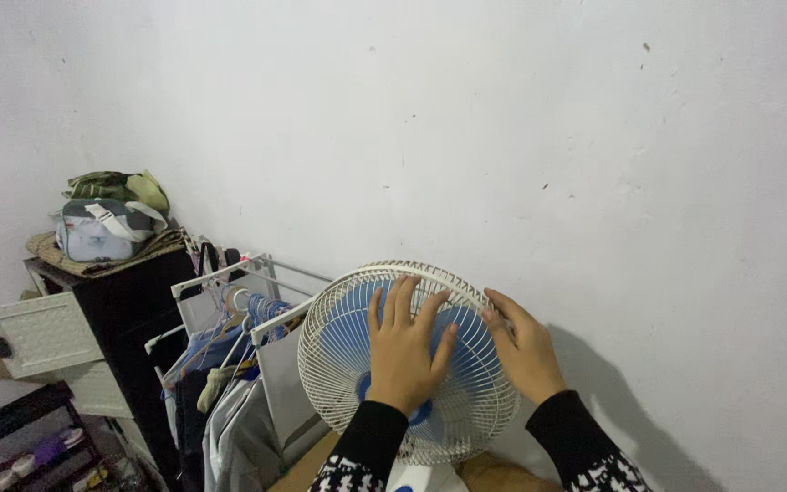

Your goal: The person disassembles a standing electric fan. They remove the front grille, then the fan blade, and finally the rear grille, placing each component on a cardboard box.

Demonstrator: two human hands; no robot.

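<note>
A round fan (339,351) with a white wire grille and blue blades stands in front of me, tilted up toward the camera. My left hand (403,351) lies flat on the middle of the grille, fingers spread. My right hand (523,346) rests on the grille's upper right rim, fingers curled against the wire. Both arms wear black sleeves with a black-and-white patterned cuff.
A white clothes rack (229,273) with hanging garments stands left of the fan. Further left is a dark cabinet (129,301) with a grey bag (102,230) and green cloth on top. A white drawer unit (43,333) and low dark shelf (11,428) sit at far left. The white wall (503,137) is close behind.
</note>
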